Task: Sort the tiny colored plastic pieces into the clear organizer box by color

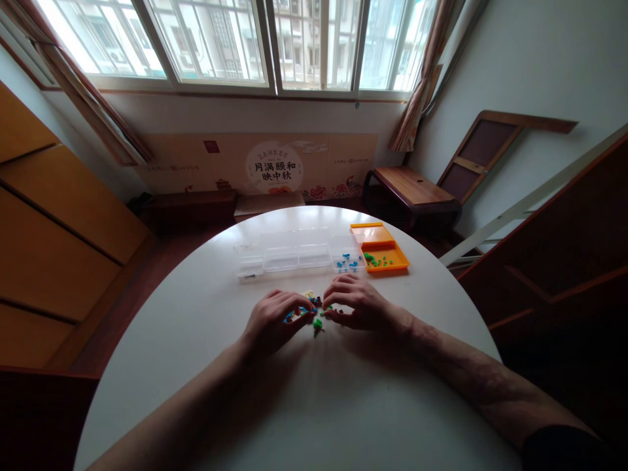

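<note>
A small heap of tiny plastic pieces, apparently toy bricks [318,324], in green, blue, brown and yellow lies on the white table. My left hand [275,319] is at the heap's left side, thumb and forefinger closed around what looks like a small blue brick [309,310]. From the right, my right hand [362,302] reaches to the same heap. Its thumb and forefinger tips curl close together, and anything between them is too small to make out. Both hands partly hide the heap.
Beyond the hands stands a row of clear plastic compartments [282,263]; the rightmost holds several blue pieces [347,263]. Beside it, an orange tray [400,260] holds green pieces [375,260]. The round white table [196,366] has a wooden stool [409,186] behind it.
</note>
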`<state>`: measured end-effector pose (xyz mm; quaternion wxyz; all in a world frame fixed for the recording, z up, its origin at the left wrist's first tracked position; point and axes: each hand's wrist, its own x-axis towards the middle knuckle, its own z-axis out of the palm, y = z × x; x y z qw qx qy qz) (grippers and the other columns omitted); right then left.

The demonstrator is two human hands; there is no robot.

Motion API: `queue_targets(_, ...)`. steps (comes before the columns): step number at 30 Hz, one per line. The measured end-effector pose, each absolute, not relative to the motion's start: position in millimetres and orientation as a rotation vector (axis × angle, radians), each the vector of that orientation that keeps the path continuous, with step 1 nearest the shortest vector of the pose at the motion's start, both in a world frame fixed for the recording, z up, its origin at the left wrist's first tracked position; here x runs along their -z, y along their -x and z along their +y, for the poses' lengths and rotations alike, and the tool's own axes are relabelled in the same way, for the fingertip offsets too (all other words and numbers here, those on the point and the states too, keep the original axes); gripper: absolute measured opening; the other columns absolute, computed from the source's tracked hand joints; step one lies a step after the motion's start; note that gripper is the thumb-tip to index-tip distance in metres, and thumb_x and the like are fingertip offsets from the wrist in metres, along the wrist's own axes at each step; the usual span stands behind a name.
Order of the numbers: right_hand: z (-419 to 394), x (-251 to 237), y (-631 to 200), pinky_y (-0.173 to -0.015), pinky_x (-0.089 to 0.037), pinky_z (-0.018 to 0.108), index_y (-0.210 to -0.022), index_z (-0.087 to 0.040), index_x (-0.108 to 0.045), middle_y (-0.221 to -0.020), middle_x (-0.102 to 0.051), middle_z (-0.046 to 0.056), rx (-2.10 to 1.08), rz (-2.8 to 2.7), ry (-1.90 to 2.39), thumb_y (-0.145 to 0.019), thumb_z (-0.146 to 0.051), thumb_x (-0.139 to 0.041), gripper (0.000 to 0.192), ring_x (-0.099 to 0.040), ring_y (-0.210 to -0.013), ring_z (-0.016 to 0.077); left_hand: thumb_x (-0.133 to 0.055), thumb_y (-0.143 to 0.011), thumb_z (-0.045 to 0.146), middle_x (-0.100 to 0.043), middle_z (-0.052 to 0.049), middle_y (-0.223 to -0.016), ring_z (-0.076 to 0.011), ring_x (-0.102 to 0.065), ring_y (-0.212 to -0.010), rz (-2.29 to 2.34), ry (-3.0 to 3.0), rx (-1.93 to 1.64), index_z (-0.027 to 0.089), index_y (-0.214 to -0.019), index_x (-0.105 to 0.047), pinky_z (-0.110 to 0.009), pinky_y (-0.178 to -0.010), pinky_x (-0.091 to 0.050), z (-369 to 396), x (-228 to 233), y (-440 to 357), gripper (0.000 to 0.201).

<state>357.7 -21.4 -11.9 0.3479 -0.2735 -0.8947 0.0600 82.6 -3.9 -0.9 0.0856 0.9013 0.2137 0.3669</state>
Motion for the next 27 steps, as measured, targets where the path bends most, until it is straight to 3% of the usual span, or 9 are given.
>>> queue_targets(8, -18, 15, -354, -0.093, -0.054, 0.039, -0.104, -0.025, -0.076, -0.105, -0.082, 0.004, -0.184, -2.327, 0.671, -0.105, -0.042, -0.075, 0.017, -0.071, -0.093, 0.0205, -0.075, -0.105, 0.033, -0.085, 0.001, -0.094, -0.015, -0.081, -0.084, 0.645, -2.716, -1.073, 0.023, -0.09, -0.072, -0.03, -0.085, -0.055, -5, 1, -87, 0.018)
queue_targets(23, -20, 15, -354, -0.094, -0.054, 0.039, -0.104, -0.026, -0.074, -0.104, -0.081, 0.003, -0.211, -2.248, 0.701, -0.104, -0.031, -0.075, 0.006, -0.071, -0.094, 0.0206, -0.075, -0.104, 0.032, -0.084, 0.0, -0.094, -0.0174, -0.078, -0.083, 0.672, -2.744, -1.097, 0.024, -0.097, -0.073, -0.033, -0.083, -0.054, -3, 3, -88, 0.01)
queue_targets(27, -19, 15, -361, -0.095, -0.053, 0.042, -0.101, -0.026, -0.074, -0.104, -0.081, 0.003, -0.138, -2.149, 0.838, -0.104, -0.03, -0.074, 0.005, -0.07, -0.095, 0.0219, -0.072, -0.105, 0.034, -0.083, -0.003, -0.101, -0.0181, -0.076, -0.086, 0.705, -2.824, -1.038, 0.024, -0.107, -0.072, -0.033, -0.084, -0.054, 3, 1, -78, 0.01)
